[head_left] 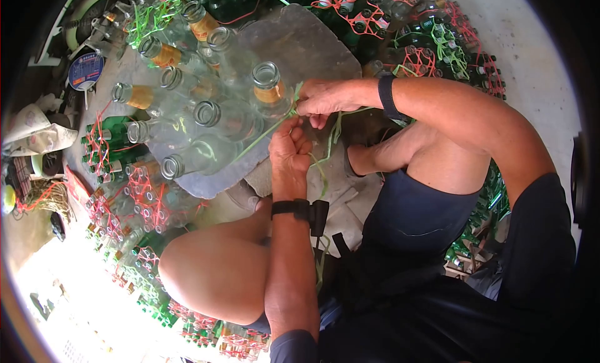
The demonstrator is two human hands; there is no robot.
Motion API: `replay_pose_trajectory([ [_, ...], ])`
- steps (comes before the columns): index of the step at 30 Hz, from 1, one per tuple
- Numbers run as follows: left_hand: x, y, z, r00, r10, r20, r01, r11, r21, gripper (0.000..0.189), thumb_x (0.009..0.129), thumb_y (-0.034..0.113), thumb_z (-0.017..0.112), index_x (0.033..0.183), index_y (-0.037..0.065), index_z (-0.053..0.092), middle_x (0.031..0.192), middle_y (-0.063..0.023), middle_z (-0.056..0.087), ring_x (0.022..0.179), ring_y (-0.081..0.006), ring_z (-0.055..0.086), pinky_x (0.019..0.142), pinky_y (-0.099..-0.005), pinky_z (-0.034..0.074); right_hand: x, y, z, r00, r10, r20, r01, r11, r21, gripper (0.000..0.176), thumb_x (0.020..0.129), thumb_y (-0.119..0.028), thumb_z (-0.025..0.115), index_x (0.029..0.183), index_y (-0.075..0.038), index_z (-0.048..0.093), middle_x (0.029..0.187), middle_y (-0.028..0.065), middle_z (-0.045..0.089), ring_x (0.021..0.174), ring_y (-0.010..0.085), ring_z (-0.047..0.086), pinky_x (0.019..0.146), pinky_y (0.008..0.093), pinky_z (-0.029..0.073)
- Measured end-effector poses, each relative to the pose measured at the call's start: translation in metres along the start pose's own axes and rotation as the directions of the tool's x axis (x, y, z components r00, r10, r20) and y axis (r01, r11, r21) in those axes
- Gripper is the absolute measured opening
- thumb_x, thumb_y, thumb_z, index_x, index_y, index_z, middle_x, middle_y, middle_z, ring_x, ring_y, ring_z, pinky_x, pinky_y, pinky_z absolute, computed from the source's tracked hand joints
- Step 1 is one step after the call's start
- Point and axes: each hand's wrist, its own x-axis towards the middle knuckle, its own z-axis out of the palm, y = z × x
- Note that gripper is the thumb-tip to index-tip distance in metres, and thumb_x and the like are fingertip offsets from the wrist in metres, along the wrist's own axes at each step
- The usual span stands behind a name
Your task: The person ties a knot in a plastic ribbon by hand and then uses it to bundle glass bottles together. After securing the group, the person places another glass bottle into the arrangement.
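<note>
Clear glass bottles, several with orange neck labels, stand close together on a grey slab. At the group's right edge is one labelled bottle, and both hands are just beside it. My left hand is closed on a green plastic strip that runs along the bottles' near side. Right next to it, my right hand pinches the same strip, fingers bent. Loose ends of the strip hang below the hands. The exact grip point between the fingertips is partly hidden.
Bundles of green bottles and clear bottles tied with red strips lie at the left. More tied bundles are at the upper right. A blue round fan lies at the upper left. My bent knees flank the slab's near edge.
</note>
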Motion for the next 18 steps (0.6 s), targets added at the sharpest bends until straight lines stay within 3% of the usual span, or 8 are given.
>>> replay_pose_trajectory([
  [5,-0.001,-0.002,0.002,1.0,0.027,-0.008,-0.027,1.0,0.007,0.015,0.089,0.018,0.073,0.085,0.009,0.061,0.056,0.0087,0.036,0.043,-0.0056,0.025,0.04,-0.025,0.018,-0.005,-0.006,0.003,0.999,0.025,-0.026,-0.026,1.0,-0.015,0.031,0.092,-0.023,0.06,0.097,0.007,0.066,0.081,0.0096,0.063,0.068,0.0168,0.064,0.063,0.0306,0.058],
  [11,-0.007,-0.005,0.012,0.991,0.084,-0.106,-0.076,0.994,0.076,0.016,0.092,0.022,0.073,0.09,0.009,0.063,0.057,0.0088,0.038,0.043,-0.0056,0.026,0.041,-0.0243,0.02,-0.001,0.004,0.005,0.999,0.032,-0.006,-0.031,0.992,0.122,0.029,0.091,-0.022,0.057,0.095,0.006,0.063,0.084,0.0099,0.059,0.069,0.0183,0.063,0.063,0.0344,0.06],
  [18,-0.009,-0.007,0.014,0.984,0.124,-0.126,-0.113,0.989,0.09,0.014,0.091,0.02,0.072,0.091,0.008,0.064,0.057,0.0084,0.037,0.044,-0.0055,0.027,0.042,-0.0249,0.02,0.0,0.01,0.004,0.999,0.041,0.004,-0.04,0.973,0.226,0.02,0.089,-0.022,0.06,0.081,-0.004,0.055,0.082,0.0046,0.053,0.069,0.0184,0.062,0.064,0.0367,0.061],
])
